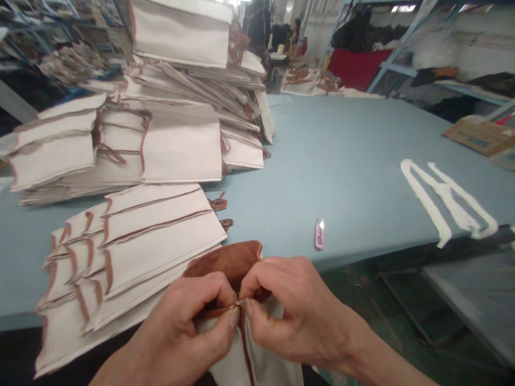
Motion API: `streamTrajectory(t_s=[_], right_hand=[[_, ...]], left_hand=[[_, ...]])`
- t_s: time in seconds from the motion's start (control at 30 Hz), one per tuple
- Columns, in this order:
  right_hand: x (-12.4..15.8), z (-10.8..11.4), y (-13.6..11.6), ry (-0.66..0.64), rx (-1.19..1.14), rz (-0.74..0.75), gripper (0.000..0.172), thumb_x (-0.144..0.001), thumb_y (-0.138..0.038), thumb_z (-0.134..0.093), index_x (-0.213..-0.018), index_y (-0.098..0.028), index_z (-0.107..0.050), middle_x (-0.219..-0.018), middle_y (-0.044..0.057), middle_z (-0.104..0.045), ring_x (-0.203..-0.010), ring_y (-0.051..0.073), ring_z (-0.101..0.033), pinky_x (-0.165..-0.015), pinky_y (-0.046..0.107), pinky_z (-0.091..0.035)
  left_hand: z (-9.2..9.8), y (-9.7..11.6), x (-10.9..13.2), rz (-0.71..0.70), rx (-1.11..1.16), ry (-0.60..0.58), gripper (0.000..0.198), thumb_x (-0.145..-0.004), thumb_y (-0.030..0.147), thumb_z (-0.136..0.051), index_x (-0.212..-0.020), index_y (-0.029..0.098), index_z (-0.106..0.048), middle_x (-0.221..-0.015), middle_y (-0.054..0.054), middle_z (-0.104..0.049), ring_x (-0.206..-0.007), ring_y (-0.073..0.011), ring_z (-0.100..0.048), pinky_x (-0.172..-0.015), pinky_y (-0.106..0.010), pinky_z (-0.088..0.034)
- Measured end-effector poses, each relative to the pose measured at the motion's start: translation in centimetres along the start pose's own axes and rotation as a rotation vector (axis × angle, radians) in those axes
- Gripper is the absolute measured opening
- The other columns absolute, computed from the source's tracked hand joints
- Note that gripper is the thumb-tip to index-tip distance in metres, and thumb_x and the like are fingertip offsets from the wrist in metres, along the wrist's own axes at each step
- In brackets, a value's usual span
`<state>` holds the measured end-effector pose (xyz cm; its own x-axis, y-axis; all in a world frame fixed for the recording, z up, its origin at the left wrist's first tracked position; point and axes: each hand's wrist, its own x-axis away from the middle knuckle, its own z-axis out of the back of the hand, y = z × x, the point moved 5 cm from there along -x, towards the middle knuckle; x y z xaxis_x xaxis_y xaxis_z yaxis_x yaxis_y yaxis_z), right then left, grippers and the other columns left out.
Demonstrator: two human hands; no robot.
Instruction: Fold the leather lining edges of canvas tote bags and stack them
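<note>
A cream fabric bag point(229, 359) with a brown lining and brown seam hangs at the table's front edge, its mouth gaping upward. My left hand point(193, 316) pinches the bag's rim between thumb and forefinger at the seam. Right beside it, my right hand point(289, 311) pinches the same rim, the two thumbs almost touching. What exactly lies between the fingertips is too small to make out. Just left of my hands, overlapping cream bags point(161, 236) with brown edging lie in a fanned pile. Pink thread snips point(319, 234) rest on the table to the right.
Tall stacks of similar cream bags point(181, 142) with brown cords fill the table's left back. White fabric strips point(446, 198) lie near the right edge of the blue-grey table point(298, 161). A cardboard box point(480, 135) is at the far right, below shelving point(438, 80).
</note>
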<state>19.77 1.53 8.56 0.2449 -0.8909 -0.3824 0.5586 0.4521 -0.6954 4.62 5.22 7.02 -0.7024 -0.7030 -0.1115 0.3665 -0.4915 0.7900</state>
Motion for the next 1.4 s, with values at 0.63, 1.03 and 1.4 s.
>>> streamTrajectory(t_s=[0.63, 1.03, 1.4], right_hand=[[-0.2, -1.3, 0.9, -0.091, 0.039, -0.123, 0.009, -0.074, -0.014, -0.060, -0.069, -0.020, -0.057, -0.062, -0.003, -0.063, -0.058, 0.013, -0.050, -0.058, 0.027, -0.030], [1.4, -3.9, 3.1, -0.174, -0.724, -0.495, 0.006, -0.072, -0.023, -0.056, -0.068, -0.021, -0.052, -0.063, -0.006, -0.046, -0.061, 0.012, -0.041, -0.057, 0.023, -0.033], [0.8, -3.0, 2.7, -0.189, -0.615, -0.455, 0.013, -0.072, -0.022, -0.055, -0.063, -0.022, -0.045, -0.060, -0.007, -0.039, -0.058, 0.010, -0.036, -0.054, 0.023, -0.028]], left_hand=[[1.5, 1.2, 0.6, -0.358, -0.339, -0.035, 0.022, -0.109, 0.014, -0.039, -0.094, 0.025, -0.050, -0.086, 0.002, -0.068, -0.073, -0.0127, -0.068, -0.062, -0.022, -0.048], [1.0, 0.5, 1.8, -0.552, -0.579, -0.097, 0.039, -0.111, 0.006, -0.024, -0.119, 0.017, -0.061, -0.090, -0.004, -0.076, -0.073, -0.0146, -0.071, -0.066, -0.024, -0.051], [0.5, 1.5, 1.0, -0.401, -0.384, 0.036, 0.021, -0.104, 0.006, -0.045, -0.105, 0.024, -0.056, -0.077, 0.002, -0.070, -0.062, -0.0135, -0.065, -0.060, -0.024, -0.048]])
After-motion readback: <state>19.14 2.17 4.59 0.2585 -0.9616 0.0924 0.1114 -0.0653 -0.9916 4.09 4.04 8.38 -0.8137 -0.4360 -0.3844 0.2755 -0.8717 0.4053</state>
